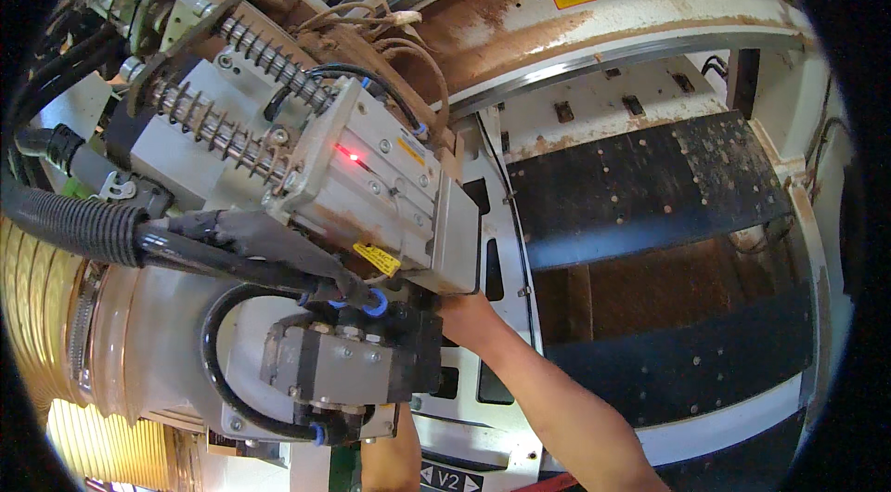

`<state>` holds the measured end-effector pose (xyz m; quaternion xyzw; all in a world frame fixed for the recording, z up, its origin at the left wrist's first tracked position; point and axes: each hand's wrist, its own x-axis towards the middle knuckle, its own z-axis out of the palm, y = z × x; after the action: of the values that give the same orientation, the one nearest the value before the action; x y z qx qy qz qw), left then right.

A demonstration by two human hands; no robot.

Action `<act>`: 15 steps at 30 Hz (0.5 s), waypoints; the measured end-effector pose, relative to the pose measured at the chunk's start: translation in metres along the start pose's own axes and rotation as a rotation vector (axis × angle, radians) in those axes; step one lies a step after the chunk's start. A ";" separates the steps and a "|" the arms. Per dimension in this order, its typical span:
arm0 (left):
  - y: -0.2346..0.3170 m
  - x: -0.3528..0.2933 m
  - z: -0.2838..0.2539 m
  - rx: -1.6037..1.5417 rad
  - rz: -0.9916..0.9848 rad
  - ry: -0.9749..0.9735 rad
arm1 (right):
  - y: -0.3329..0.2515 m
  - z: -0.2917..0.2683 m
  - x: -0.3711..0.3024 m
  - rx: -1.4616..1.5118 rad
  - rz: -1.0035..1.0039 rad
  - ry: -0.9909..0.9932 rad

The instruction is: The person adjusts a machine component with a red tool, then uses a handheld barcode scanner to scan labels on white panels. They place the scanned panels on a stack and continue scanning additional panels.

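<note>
My right forearm rises from the lower right, and my right hand (461,315) passes behind a dusty grey metal block (376,172) with a small lit red light. Its fingers are hidden there. My left forearm (391,455) comes up from the bottom edge and disappears behind a grey and black valve-like block (339,367) with black air tubes. The left hand itself is out of sight. What either hand touches or holds cannot be seen. Two spring-wrapped rods (213,135) run into the upper left of the grey block.
At left, a thick black corrugated hose (74,218) and a ribbed yellowish duct (32,316) crowd the machine. A white slotted frame (501,232) stands right of the block. Beyond it are dark panels (650,186) and a sawdust-covered recess (640,288). A dusty white beam (650,0) spans the back.
</note>
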<state>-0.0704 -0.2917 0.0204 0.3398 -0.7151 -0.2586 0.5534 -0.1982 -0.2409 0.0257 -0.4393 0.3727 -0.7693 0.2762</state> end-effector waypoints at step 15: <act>0.002 -0.004 -0.010 -0.001 -0.035 -0.005 | 0.021 0.007 -0.011 0.105 0.027 0.049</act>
<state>-0.0607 -0.2875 0.0219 0.3513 -0.7103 -0.2695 0.5472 -0.1850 -0.2465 0.0059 -0.4000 0.3445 -0.7945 0.3001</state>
